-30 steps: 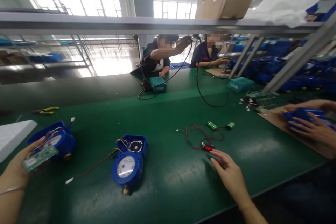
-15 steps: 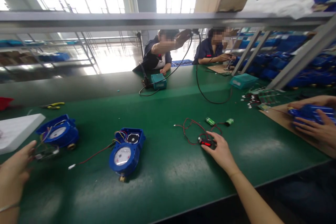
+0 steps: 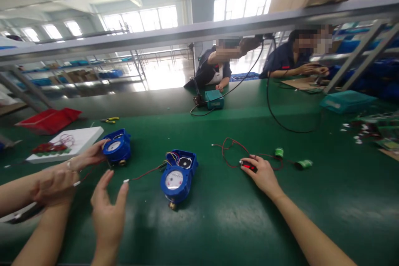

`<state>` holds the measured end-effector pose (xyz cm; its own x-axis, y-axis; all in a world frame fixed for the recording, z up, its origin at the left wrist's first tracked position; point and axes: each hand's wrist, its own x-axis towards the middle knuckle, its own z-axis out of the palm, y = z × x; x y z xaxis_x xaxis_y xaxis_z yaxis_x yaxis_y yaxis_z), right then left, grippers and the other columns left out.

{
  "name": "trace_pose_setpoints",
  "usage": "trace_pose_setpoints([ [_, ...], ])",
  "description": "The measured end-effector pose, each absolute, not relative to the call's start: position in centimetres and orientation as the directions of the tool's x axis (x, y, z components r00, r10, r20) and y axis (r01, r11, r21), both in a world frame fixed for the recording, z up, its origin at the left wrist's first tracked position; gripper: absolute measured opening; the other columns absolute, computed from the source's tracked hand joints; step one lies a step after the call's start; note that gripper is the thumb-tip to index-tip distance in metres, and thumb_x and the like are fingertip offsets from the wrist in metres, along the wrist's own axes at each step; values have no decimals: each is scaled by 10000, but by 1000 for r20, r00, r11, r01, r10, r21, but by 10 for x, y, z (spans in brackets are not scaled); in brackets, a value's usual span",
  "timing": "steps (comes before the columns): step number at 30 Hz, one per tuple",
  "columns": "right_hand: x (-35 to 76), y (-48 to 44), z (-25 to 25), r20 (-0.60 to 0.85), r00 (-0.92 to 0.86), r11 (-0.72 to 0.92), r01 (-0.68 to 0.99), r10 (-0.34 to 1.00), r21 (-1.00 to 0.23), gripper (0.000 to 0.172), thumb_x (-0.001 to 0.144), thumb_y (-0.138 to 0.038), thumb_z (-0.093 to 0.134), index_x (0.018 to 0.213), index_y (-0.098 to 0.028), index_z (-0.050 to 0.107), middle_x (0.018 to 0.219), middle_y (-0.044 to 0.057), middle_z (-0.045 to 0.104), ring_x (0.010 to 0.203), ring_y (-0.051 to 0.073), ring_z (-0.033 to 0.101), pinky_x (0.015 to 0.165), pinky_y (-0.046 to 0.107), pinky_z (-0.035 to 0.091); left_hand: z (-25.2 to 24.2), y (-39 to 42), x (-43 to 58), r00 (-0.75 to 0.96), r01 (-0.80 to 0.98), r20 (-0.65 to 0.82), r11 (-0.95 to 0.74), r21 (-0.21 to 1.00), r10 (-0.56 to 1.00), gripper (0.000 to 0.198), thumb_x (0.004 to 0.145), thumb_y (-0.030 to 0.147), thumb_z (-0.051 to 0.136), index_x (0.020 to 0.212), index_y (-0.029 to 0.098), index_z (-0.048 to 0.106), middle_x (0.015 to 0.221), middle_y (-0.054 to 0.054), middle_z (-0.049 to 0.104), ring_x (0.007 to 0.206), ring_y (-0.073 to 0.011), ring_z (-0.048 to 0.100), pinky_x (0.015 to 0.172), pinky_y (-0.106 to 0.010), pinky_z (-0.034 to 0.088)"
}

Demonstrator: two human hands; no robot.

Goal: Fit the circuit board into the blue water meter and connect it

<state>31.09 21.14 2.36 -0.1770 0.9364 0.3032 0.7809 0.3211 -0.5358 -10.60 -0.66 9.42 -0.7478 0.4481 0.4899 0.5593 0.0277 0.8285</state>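
Note:
My right hand (image 3: pixel 262 176) is closed around a small black device (image 3: pixel 249 166) with a red-lit face, resting on the green table. A thin red-and-black lead (image 3: pixel 223 153) loops out beside it. Just beyond lie two green cylinders that look like batteries (image 3: pixel 279 152), with red wires near them. My left hand (image 3: pixel 109 210) is open, thumb and fingers apart. Its thumb tip is close to a white connector (image 3: pixel 126 181); contact is unclear. The connector's red wire runs to a blue water meter (image 3: pixel 174 181) with its wiring compartment open, lying between my hands.
At left, a co-worker's hand (image 3: pixel 93 153) touches a second blue meter (image 3: pixel 116 147); another hand (image 3: pixel 56 187) is beside it. A white foam block (image 3: pixel 84 137), red bin (image 3: pixel 51 120) and pliers (image 3: pixel 110 120) lie behind. A teal box (image 3: pixel 214 99) and hanging black cable (image 3: pixel 269 104) stand ahead.
The view has turned left. My left hand has come into view near the white connector. The co-worker's braceleted hand has reached the left meter. My right hand still holds the black device.

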Motion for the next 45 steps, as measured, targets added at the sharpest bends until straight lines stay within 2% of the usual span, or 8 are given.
trace_pose_setpoints([
  [7,230,231,31,288,-281,392,780,916,-487,267,835,-332,699,1088,-266,750,1245,115,622,1128,313,562,983,450,462,55,-17,-23,-655,-67,-68,32,997,753,640,681,512,804,1167,180,553,1288,-164,584,1302,-369,497,1156,-589,339],
  [14,196,168,59,296,-32,234,695,955,-679,629,916,-517,529,1422,-149,461,1243,195,619,1130,388,572,980,594,439,57,30,-20,-456,-114,-155,115,987,876,1089,419,320,948,1352,116,424,1328,-203,585,1274,-371,532,1154,-511,377],
  [20,152,111,58,97,-348,133,81,933,-988,800,922,-655,482,1547,-214,247,1594,124,294,1405,285,392,1176,500,329,62,27,-4,-508,40,-63,97,994,859,869,483,296,941,1241,181,532,1234,-159,653,1251,-383,564,1096,-527,473],
  [26,169,76,53,86,-242,78,-41,967,-996,732,932,-599,530,1548,-280,295,1586,61,337,1450,281,327,1200,469,310,148,1,-185,-749,93,-79,222,971,658,379,845,530,602,1066,228,662,1329,-63,630,1417,-363,294,985,-482,505],
  [28,188,66,54,52,-209,35,-85,977,-996,686,934,-574,539,1530,-299,339,1577,49,359,1442,285,341,1174,462,358,158,-7,-197,-806,104,-58,237,966,589,480,908,545,390,1001,173,680,1415,-86,560,1352,-398,319,894,-470,494],
  [32,222,52,61,-69,-230,-124,-235,971,-964,651,939,-533,561,1518,-322,353,1561,45,391,1378,283,444,1075,411,475,111,-24,-52,-413,-132,-157,111,985,897,452,927,495,552,1331,292,563,1448,-70,531,1464,-308,255,1100,-471,408],
  [34,231,50,64,-105,-224,-166,-276,969,-947,636,936,-522,577,1506,-329,373,1559,38,397,1377,277,446,1050,386,495,79,-29,34,-291,-196,-208,155,968,934,557,878,470,680,1353,214,539,1420,-158,531,1358,-371,450,1081,-619,438],
  [45,241,53,56,-98,-183,-133,-193,978,-972,640,893,-559,618,1468,-341,439,1531,45,439,1366,306,455,1136,479,404,43,4,65,-253,-700,-337,69,711,907,642,777,321,735,1365,291,479,1379,-70,595,1305,-231,536,1148,-379,413],
])
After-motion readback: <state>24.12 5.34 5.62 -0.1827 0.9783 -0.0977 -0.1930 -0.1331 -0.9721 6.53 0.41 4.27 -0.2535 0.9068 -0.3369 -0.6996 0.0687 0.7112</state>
